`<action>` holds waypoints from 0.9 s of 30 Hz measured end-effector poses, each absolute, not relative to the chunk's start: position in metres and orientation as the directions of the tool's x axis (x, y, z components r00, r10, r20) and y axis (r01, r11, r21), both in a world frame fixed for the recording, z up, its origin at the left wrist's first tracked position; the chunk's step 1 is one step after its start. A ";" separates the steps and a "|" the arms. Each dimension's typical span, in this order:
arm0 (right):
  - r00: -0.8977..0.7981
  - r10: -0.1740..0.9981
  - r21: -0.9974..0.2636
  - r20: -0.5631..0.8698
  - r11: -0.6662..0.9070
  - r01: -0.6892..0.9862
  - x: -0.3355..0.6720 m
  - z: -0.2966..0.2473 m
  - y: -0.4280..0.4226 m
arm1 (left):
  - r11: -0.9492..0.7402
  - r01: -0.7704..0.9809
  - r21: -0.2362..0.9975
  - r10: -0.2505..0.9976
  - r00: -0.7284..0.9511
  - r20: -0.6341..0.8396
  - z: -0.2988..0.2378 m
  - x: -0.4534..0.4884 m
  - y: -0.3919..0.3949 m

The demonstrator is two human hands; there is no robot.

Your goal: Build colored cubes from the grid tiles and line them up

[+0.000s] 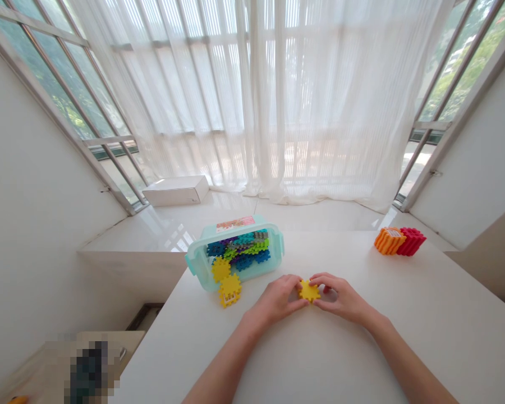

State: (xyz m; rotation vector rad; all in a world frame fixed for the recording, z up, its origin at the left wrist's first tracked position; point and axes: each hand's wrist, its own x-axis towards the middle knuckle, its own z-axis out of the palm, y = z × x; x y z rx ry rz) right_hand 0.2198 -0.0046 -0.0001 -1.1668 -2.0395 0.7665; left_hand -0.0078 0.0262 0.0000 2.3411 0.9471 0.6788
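Window: a sheer white curtain [278, 95] hangs across the far glazing, with a white cardboard box [175, 191] on the glossy ledge [303, 216] below it.

Surface: a white surface [441, 320] runs forward from the ledge and carries everything below.

Container: a clear plastic tub [235, 258] with an aqua rim lies on its side left of centre, packed with blue, green and purple waffle blocks [238, 249].

Other blocks: two yellow waffle blocks [225, 280] sit against the tub's rim; an orange block [389, 241] and a red block [411, 241] touch at the far right.

Hands: the left hand [275, 300] and right hand [340, 297] come together, gripping one piece from opposite sides.

Held piece: a small yellow waffle block [309, 290] sits between them, just above the surface, right of the tub.
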 end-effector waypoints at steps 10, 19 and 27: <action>-0.392 0.875 -0.721 0.284 0.464 0.515 0.221 -0.007 -0.004 | -0.649 0.366 0.667 0.677 0.678 0.286 0.005 -0.011 0.027; -0.410 0.860 -0.697 0.303 0.493 0.520 0.219 -0.003 -0.006 | -0.614 0.320 0.722 0.698 0.647 0.307 0.001 -0.010 0.030; -0.429 0.851 -0.678 0.303 0.509 0.530 0.217 -0.003 -0.008 | -0.590 0.341 0.732 0.708 0.654 0.267 -0.002 -0.010 0.029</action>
